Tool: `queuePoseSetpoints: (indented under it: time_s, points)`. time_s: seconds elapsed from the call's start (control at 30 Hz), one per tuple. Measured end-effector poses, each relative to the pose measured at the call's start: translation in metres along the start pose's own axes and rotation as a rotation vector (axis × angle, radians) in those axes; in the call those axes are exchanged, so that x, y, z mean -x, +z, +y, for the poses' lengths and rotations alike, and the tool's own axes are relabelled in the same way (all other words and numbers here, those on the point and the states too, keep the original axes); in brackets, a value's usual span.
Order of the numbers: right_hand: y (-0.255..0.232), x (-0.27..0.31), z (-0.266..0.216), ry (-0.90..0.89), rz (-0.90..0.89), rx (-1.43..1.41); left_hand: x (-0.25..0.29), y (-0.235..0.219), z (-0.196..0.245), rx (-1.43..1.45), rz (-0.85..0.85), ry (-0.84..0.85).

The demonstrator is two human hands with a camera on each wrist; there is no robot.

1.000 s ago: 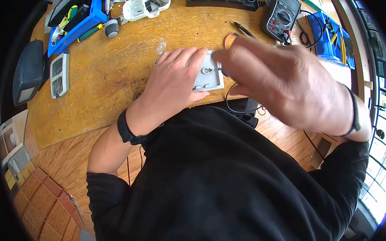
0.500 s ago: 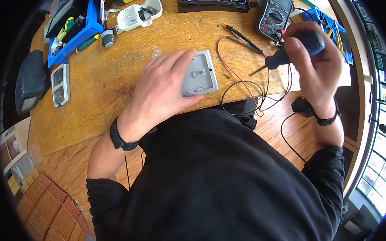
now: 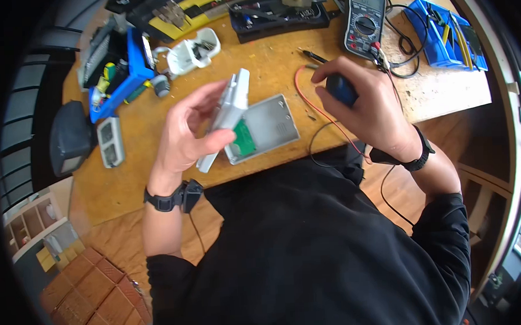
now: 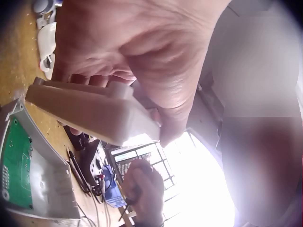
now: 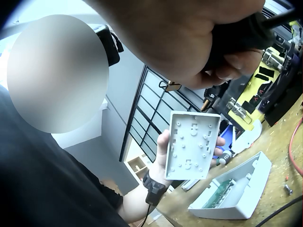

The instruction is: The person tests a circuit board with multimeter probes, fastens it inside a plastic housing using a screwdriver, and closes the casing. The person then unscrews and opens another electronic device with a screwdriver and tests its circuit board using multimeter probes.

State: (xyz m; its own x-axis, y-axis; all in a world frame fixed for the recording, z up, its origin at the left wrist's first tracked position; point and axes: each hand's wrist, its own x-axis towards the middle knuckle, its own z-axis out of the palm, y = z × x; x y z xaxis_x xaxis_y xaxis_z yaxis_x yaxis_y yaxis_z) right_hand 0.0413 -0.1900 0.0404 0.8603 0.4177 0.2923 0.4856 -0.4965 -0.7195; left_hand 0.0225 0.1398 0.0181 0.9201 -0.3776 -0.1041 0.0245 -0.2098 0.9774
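In the head view my left hand [image 3: 178, 134] grips a grey plastic cover [image 3: 234, 102], thumb on one side and fingers on the other. The cover is tilted up on edge, and its inner face with small posts shows in the right wrist view. Beside it on the table lies the open grey box [image 3: 276, 127], with a green circuit board [image 3: 245, 140] at its left end. My right hand [image 3: 377, 108] is curled round the dark handle of a screwdriver [image 3: 341, 89], held above the table right of the box. Its shaft [image 5: 284, 18] shows in the right wrist view.
A multimeter [image 3: 363, 21] stands at the back right, its red lead [image 3: 319, 105] looping near the box. A small screw [image 5: 288, 189] lies beside the box. Blue bins [image 3: 126, 81] of tools, a white case [image 3: 193, 54] and a black tray [image 3: 280, 25] line the back.
My left hand has lifted the cover off the box and tilted it leftward, exposing the circuit board. The right hand with the screwdriver swung out right, then came back left over the table.
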Motion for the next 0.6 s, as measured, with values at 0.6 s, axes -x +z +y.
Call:
queuePoseSetpoints:
  time_s: [0.6]
  points:
    - [0.037,-0.060,0.001,-0.433,0.137,-0.149,-0.020,-0.002,0.011,0.480,-0.223,-0.157]
